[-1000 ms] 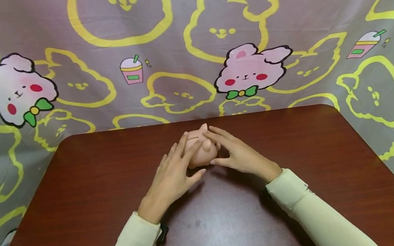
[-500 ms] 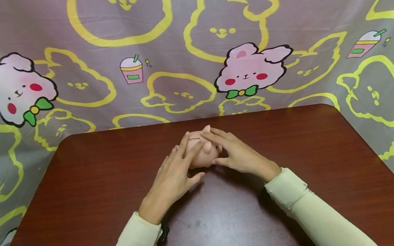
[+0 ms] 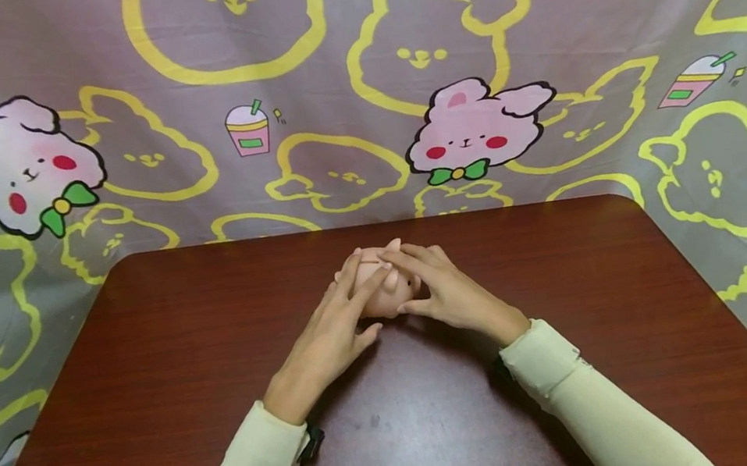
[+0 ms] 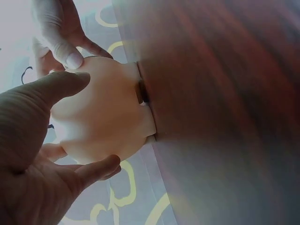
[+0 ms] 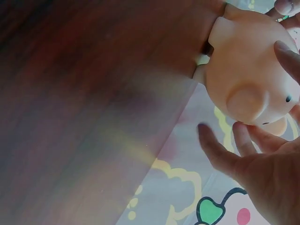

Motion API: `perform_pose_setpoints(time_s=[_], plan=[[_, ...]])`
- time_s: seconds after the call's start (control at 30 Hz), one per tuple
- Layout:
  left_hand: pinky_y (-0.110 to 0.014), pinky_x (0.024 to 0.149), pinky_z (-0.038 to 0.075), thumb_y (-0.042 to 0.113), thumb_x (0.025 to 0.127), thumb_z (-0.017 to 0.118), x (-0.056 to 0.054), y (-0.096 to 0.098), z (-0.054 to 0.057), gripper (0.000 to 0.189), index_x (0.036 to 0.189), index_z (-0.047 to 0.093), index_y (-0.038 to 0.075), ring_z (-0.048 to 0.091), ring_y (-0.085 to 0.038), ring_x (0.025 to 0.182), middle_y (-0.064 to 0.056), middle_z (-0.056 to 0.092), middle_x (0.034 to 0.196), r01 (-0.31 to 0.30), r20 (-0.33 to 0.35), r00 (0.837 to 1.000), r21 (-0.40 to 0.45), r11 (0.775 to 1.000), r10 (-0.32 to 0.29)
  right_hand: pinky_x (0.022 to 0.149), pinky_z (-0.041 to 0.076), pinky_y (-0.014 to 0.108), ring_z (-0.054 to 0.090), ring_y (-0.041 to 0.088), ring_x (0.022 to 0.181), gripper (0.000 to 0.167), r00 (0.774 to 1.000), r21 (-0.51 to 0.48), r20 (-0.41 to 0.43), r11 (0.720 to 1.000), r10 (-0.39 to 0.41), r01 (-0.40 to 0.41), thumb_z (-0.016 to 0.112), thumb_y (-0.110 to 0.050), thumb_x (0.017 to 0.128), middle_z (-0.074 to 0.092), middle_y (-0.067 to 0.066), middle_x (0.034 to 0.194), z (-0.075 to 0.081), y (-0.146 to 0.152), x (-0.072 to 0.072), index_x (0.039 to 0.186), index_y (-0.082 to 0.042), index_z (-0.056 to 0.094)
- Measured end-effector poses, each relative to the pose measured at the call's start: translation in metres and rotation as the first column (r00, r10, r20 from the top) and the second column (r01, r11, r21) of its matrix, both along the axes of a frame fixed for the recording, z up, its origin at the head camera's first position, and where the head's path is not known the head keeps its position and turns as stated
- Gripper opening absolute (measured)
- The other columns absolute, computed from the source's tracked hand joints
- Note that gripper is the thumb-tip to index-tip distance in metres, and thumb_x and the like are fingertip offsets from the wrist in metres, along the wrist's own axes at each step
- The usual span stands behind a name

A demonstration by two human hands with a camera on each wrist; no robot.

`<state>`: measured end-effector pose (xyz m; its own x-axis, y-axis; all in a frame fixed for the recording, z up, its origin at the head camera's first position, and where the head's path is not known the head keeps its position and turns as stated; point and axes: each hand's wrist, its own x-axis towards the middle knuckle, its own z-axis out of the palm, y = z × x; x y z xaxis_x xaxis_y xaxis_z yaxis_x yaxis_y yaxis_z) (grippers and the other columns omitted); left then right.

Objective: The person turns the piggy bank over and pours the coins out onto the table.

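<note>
A pink pig-shaped piggy bank (image 3: 381, 300) stands on the table, its coin slot up and its snout towards the right. My left hand (image 3: 325, 332) holds it round the rear, the index finger lying over its back. The left wrist view has the left thumb beside the smooth body (image 4: 105, 110), the other fingers round its far side. My right hand (image 3: 461, 294) cups the head end, thumb low on the near side, a finger by the ears. In the right wrist view, some right fingertips touch near the snout of the piggy bank (image 5: 246, 51), and one finger sticks out apart.
The dark red-brown wooden table (image 3: 178, 416) has rounded back corners. A grey-pink cloth (image 3: 320, 43) with yellow outlines and cartoon rabbits hangs behind it and at both sides. Dark wrist straps (image 3: 311, 442) show below the pale sleeves.
The piggy bank has shifted slightly right and nearer, turning a little, with both hands still around it. The left thumb has drawn slightly back; the head view has tilted a touch.
</note>
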<state>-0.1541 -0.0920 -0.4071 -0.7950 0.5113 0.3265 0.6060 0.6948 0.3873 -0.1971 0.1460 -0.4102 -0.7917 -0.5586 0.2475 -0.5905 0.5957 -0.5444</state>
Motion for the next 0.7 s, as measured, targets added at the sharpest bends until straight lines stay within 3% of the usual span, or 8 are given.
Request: perform_pose_setpoints(time_s=[0.13, 0.27, 0.47, 0.7], plan=[[-0.060, 0.119, 0.039, 0.007, 0.086, 0.087, 0.000, 0.000, -0.001, 0.091, 0.162, 0.040, 0.022, 0.044, -0.050, 0.146, -0.025, 0.018, 0.173, 0.011, 0.014, 1.000, 0.003, 1.000, -0.011, 0.103, 0.052, 0.050, 0.052, 0.034, 0.131, 0.081, 0.999, -0.052, 0.028, 0.998, 0.031, -0.030, 0.085, -0.013, 0.089, 0.043, 0.019, 0.158, 0.000, -0.001, 0.001, 0.158, -0.016, 0.044], [-0.059, 0.120, 0.038, 0.007, 0.085, 0.087, 0.001, -0.001, -0.001, 0.092, 0.162, 0.040, 0.022, 0.043, -0.049, 0.148, -0.023, 0.017, 0.173, 0.016, 0.026, 1.000, 0.000, 1.000, -0.016, 0.099, 0.054, 0.048, 0.054, 0.034, 0.130, 0.081, 0.998, -0.097, 0.050, 0.994, 0.046, -0.041, 0.086, -0.012, 0.087, 0.043, 0.020, 0.154, -0.001, -0.002, 0.001, 0.157, -0.015, 0.046], [-0.058, 0.123, 0.035, 0.006, 0.084, 0.088, 0.002, -0.003, 0.000, 0.097, 0.164, 0.036, 0.024, 0.031, -0.038, 0.157, -0.018, 0.018, 0.174, 0.026, -0.017, 1.000, 0.017, 1.000, -0.026, 0.101, 0.052, 0.047, 0.053, 0.033, 0.128, 0.082, 0.998, -0.156, 0.063, 0.988, 0.029, -0.019, 0.087, -0.012, 0.085, 0.044, 0.019, 0.146, 0.000, -0.004, 0.005, 0.157, -0.014, 0.048], [-0.056, 0.123, 0.035, 0.005, 0.085, 0.087, 0.006, -0.006, 0.002, 0.103, 0.166, 0.029, 0.032, 0.027, -0.035, 0.159, -0.009, 0.012, 0.177, 0.033, -0.076, 0.997, 0.024, 0.999, -0.031, 0.083, 0.053, 0.037, 0.055, 0.027, 0.118, 0.081, 0.999, -0.222, 0.053, 0.975, -0.011, 0.022, 0.086, -0.015, 0.086, 0.042, 0.014, 0.146, 0.010, -0.009, 0.016, 0.157, -0.022, 0.049]])
